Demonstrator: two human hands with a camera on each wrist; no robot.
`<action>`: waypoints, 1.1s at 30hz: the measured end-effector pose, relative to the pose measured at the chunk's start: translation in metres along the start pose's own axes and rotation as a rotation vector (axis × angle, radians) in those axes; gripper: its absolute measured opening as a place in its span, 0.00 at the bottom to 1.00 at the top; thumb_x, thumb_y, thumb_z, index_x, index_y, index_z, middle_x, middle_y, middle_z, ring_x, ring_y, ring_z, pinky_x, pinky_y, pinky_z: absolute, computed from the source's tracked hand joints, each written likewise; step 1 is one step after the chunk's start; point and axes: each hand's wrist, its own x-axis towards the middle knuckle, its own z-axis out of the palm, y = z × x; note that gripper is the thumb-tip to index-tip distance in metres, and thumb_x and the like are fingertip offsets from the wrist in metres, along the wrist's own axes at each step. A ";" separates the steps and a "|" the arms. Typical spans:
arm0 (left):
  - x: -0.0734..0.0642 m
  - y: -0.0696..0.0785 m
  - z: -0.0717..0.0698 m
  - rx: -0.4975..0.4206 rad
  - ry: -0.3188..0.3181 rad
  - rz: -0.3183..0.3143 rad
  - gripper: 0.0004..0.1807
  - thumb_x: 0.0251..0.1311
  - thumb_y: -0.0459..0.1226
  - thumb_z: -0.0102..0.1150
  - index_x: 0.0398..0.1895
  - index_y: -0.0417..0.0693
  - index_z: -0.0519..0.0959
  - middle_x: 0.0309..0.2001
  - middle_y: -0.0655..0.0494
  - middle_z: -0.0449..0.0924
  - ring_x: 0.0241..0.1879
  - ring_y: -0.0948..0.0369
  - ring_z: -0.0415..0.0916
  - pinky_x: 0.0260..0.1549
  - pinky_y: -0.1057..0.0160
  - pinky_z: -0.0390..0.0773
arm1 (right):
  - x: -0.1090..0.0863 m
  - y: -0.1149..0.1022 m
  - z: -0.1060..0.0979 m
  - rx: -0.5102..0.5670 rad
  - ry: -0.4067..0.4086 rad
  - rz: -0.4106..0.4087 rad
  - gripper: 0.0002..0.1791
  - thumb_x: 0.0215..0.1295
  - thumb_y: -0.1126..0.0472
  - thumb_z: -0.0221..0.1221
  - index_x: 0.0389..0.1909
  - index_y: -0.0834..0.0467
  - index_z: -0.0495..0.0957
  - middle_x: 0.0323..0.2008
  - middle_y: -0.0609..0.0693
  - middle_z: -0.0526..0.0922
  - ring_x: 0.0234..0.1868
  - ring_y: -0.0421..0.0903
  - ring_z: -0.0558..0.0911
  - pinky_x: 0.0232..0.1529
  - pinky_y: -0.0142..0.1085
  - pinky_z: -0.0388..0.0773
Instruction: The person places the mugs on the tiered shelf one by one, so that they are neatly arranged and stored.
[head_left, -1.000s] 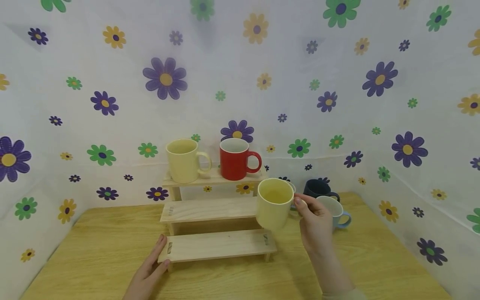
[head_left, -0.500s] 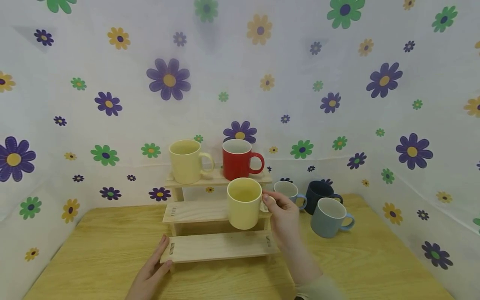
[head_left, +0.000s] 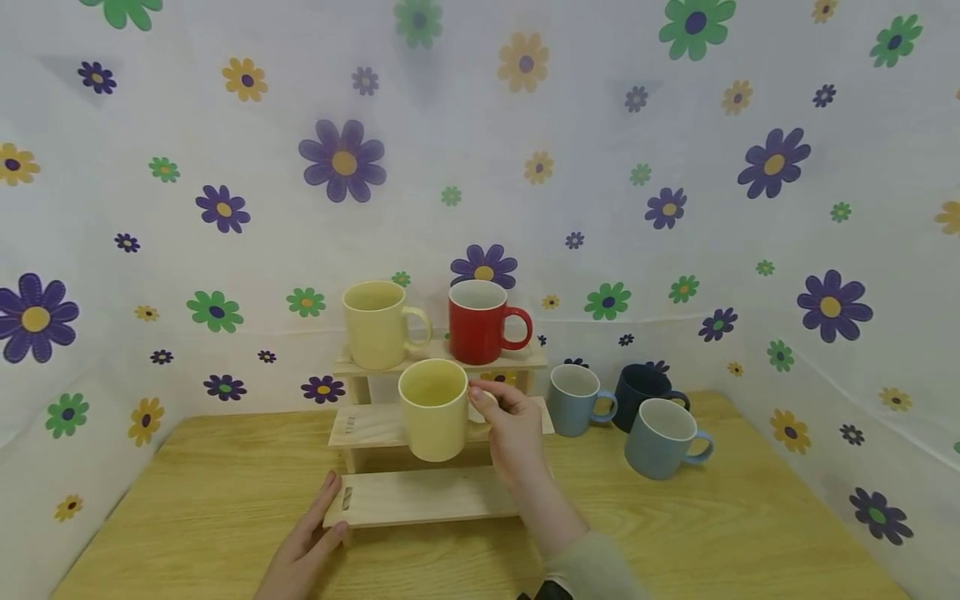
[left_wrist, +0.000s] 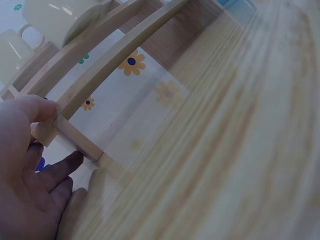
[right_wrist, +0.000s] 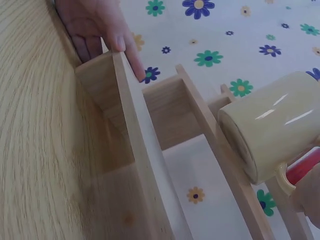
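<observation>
My right hand [head_left: 513, 429] pinches the handle of a pale yellow mug [head_left: 433, 412], held upright in the air in front of the middle step of a three-step wooden shelf [head_left: 427, 498]. In the right wrist view this mug [right_wrist: 275, 125] shows its base close over the step edges. My left hand [head_left: 303, 537] grips the left end of the lowest step, thumb at the front edge and index finger on the far side. The left wrist view shows that hand [left_wrist: 30, 165] with its other fingers curled beside the step's leg. A second yellow mug [head_left: 373, 327] and a red mug [head_left: 475, 323] stand on the top step.
Right of the shelf, two blue-grey mugs [head_left: 572, 404] and a dark navy mug [head_left: 637, 396] stand on the wood-grain table [head_left: 720, 533], handles to the right. A white flower-print cloth [head_left: 247, 142] hangs behind and at the sides.
My right hand has carried the yellow mug leftward, from beside the shelf's right end to in front of its middle step. My left hand has kept its hold on the lowest step.
</observation>
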 end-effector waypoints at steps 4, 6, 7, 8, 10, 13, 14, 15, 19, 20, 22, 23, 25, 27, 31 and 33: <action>-0.001 0.003 0.000 -0.007 -0.002 -0.022 0.34 0.68 0.46 0.52 0.74 0.48 0.56 0.75 0.47 0.42 0.71 0.62 0.39 0.54 0.85 0.50 | 0.002 0.007 0.010 -0.003 0.001 0.005 0.07 0.59 0.77 0.60 0.37 0.68 0.84 0.34 0.50 0.84 0.42 0.46 0.77 0.44 0.32 0.74; -0.001 0.003 0.000 0.000 -0.001 -0.024 0.34 0.68 0.45 0.52 0.74 0.48 0.56 0.75 0.47 0.43 0.70 0.63 0.40 0.54 0.84 0.50 | 0.003 0.011 0.014 -0.005 -0.012 0.002 0.08 0.59 0.76 0.61 0.40 0.73 0.81 0.35 0.50 0.84 0.43 0.47 0.78 0.46 0.32 0.74; -0.001 0.003 0.000 0.002 0.000 -0.024 0.33 0.68 0.45 0.52 0.74 0.47 0.56 0.75 0.47 0.43 0.70 0.65 0.40 0.54 0.84 0.51 | 0.004 0.013 0.016 -0.004 -0.017 0.004 0.09 0.59 0.76 0.61 0.40 0.74 0.80 0.35 0.50 0.84 0.44 0.47 0.78 0.46 0.33 0.74; -0.001 0.003 0.000 0.006 0.001 -0.024 0.33 0.68 0.45 0.52 0.74 0.48 0.56 0.75 0.47 0.43 0.70 0.67 0.40 0.54 0.84 0.51 | 0.005 0.015 0.018 -0.005 -0.026 0.004 0.09 0.59 0.76 0.61 0.41 0.74 0.80 0.35 0.50 0.85 0.44 0.47 0.78 0.47 0.33 0.74; -0.001 0.002 0.000 0.008 0.003 -0.021 0.33 0.68 0.45 0.52 0.74 0.47 0.56 0.75 0.47 0.43 0.70 0.67 0.40 0.54 0.83 0.51 | 0.006 0.019 0.022 -0.005 -0.040 0.009 0.09 0.59 0.75 0.61 0.40 0.74 0.81 0.35 0.50 0.85 0.44 0.47 0.78 0.47 0.33 0.74; -0.001 0.003 0.000 0.011 -0.003 -0.037 0.34 0.68 0.46 0.52 0.74 0.49 0.56 0.75 0.48 0.43 0.71 0.60 0.40 0.54 0.84 0.50 | 0.007 0.024 0.028 -0.002 -0.049 0.007 0.09 0.58 0.75 0.61 0.40 0.74 0.81 0.34 0.50 0.85 0.44 0.47 0.78 0.47 0.33 0.74; 0.000 0.003 0.000 0.013 -0.005 -0.044 0.34 0.68 0.47 0.52 0.74 0.49 0.56 0.75 0.48 0.43 0.71 0.57 0.39 0.54 0.84 0.50 | 0.008 0.025 0.030 -0.002 -0.051 0.003 0.09 0.58 0.76 0.61 0.40 0.75 0.80 0.34 0.50 0.84 0.43 0.47 0.78 0.47 0.33 0.74; 0.000 0.004 -0.001 0.017 -0.007 -0.052 0.34 0.68 0.47 0.52 0.74 0.50 0.56 0.75 0.49 0.43 0.72 0.54 0.39 0.54 0.84 0.50 | 0.008 0.027 0.032 -0.001 -0.053 -0.001 0.09 0.58 0.76 0.61 0.40 0.76 0.79 0.34 0.49 0.84 0.43 0.46 0.78 0.46 0.33 0.74; 0.002 0.005 -0.001 0.048 -0.014 -0.092 0.35 0.67 0.50 0.52 0.74 0.53 0.55 0.75 0.51 0.42 0.72 0.50 0.39 0.53 0.84 0.49 | 0.011 0.032 0.039 -0.008 -0.064 -0.015 0.12 0.58 0.76 0.61 0.41 0.79 0.77 0.33 0.49 0.84 0.41 0.45 0.78 0.44 0.32 0.73; 0.002 0.006 -0.001 0.053 -0.012 -0.102 0.36 0.67 0.51 0.52 0.74 0.53 0.55 0.75 0.52 0.42 0.72 0.50 0.39 0.54 0.84 0.49 | 0.011 0.034 0.041 -0.010 -0.069 -0.019 0.12 0.58 0.76 0.61 0.41 0.79 0.76 0.33 0.49 0.84 0.40 0.45 0.78 0.44 0.32 0.73; 0.002 0.006 -0.001 0.064 -0.013 -0.114 0.36 0.67 0.51 0.51 0.74 0.54 0.55 0.75 0.53 0.42 0.72 0.51 0.40 0.54 0.83 0.49 | 0.012 0.036 0.043 -0.010 -0.076 -0.023 0.11 0.58 0.76 0.61 0.41 0.79 0.77 0.32 0.49 0.84 0.39 0.44 0.78 0.42 0.32 0.73; 0.002 0.007 -0.001 0.063 -0.012 -0.118 0.36 0.67 0.51 0.51 0.74 0.54 0.55 0.75 0.53 0.42 0.72 0.51 0.39 0.54 0.83 0.49 | 0.013 0.038 0.045 -0.006 -0.080 -0.022 0.11 0.58 0.76 0.61 0.40 0.79 0.77 0.32 0.49 0.84 0.38 0.44 0.78 0.42 0.32 0.73; 0.002 0.007 -0.001 0.058 -0.010 -0.112 0.35 0.67 0.51 0.51 0.74 0.54 0.55 0.75 0.53 0.42 0.72 0.51 0.39 0.54 0.83 0.50 | 0.014 0.041 0.047 0.002 -0.086 -0.015 0.09 0.58 0.76 0.61 0.39 0.78 0.78 0.32 0.49 0.84 0.37 0.43 0.78 0.41 0.32 0.73; 0.001 0.006 -0.001 0.050 -0.010 -0.093 0.35 0.68 0.50 0.51 0.74 0.53 0.55 0.75 0.52 0.43 0.72 0.51 0.39 0.54 0.83 0.50 | 0.015 0.043 0.049 0.007 -0.086 -0.004 0.09 0.58 0.75 0.61 0.39 0.77 0.79 0.32 0.49 0.84 0.37 0.43 0.77 0.40 0.32 0.72; 0.001 0.006 -0.001 0.035 -0.013 -0.089 0.35 0.68 0.49 0.51 0.74 0.53 0.55 0.75 0.52 0.43 0.72 0.51 0.39 0.53 0.83 0.50 | 0.016 0.045 0.053 0.017 -0.083 0.019 0.09 0.58 0.74 0.62 0.39 0.75 0.79 0.33 0.49 0.83 0.38 0.43 0.77 0.42 0.32 0.72; 0.001 0.006 -0.001 0.031 -0.013 -0.096 0.35 0.67 0.50 0.51 0.74 0.53 0.55 0.75 0.52 0.42 0.72 0.52 0.39 0.54 0.83 0.50 | 0.016 0.045 0.054 0.017 -0.080 0.029 0.07 0.58 0.73 0.62 0.38 0.72 0.81 0.34 0.50 0.83 0.39 0.43 0.77 0.43 0.33 0.72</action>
